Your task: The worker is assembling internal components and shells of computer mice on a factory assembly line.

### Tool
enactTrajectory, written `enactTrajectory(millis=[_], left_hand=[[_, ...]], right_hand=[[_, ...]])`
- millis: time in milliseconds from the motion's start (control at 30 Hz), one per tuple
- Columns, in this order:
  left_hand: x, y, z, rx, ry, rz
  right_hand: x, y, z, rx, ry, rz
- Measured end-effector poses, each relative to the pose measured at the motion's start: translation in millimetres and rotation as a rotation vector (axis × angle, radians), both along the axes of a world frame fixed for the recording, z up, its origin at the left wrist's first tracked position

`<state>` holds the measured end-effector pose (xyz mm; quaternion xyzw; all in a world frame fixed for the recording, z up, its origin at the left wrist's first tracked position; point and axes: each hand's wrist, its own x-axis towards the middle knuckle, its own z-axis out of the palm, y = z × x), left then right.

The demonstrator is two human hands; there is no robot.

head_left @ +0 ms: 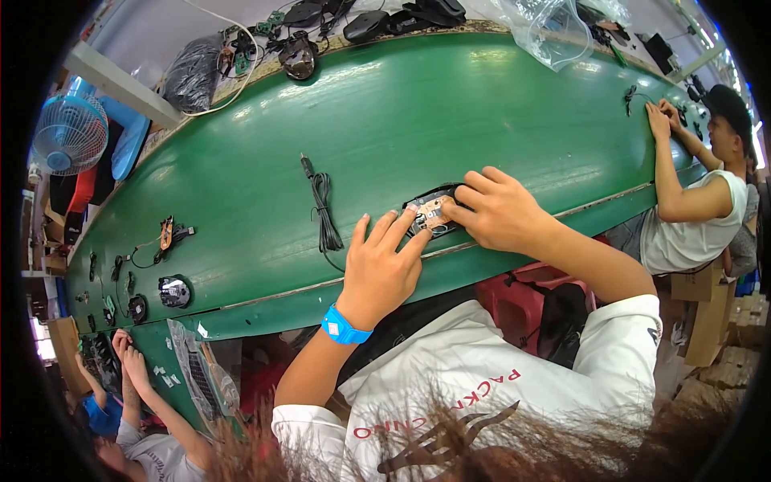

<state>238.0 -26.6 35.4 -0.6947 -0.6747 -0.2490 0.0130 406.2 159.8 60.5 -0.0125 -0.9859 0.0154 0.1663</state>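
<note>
An opened computer mouse (434, 214), black-shelled with a tan circuit board inside, lies on the green bench top before me. My left hand (379, 261), a blue band on its wrist, grips the mouse's left end, index finger and thumb on its edges and the other fingers stretched out. At the right end my right hand (499, 210) has hold of it too, thumb and bent fingers pressed on the board and rim. Whatever small part may sit under the right fingertips is hidden. Left of the mouse lies a coiled black cable (323, 210) with a plug.
More mouse parts lie to the left: a black mouse shell (174, 291) and an orange board with a cable (166, 234). A dark mouse cover (298, 58) and a clear plastic bag (550, 32) sit along the far edge. Co-workers (699, 189) sit on both sides.
</note>
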Motion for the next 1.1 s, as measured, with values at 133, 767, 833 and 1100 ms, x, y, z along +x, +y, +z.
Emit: enactTrajectory(millis=[133, 767, 833, 1100], left_hand=[[-0.5, 1.9, 1.1, -0.001, 0.004, -0.003], [5.3, 9.2, 4.7, -0.025, -0.022, -0.034], [6.0, 9.3, 3.0, -0.024, -0.026, -0.040], [8.7, 12.3, 2.3, -0.038, -0.001, -0.044]], right_hand=[[2.7, 5.4, 1.2, -0.056, 0.006, 0.026], [21.5, -6.0, -19.3, -0.338, 0.091, -0.030], [24.1, -10.8, -35.9, -0.335, 0.182, -0.046], [28.4, -20.1, -42.8, -0.360, 0.302, -0.120]])
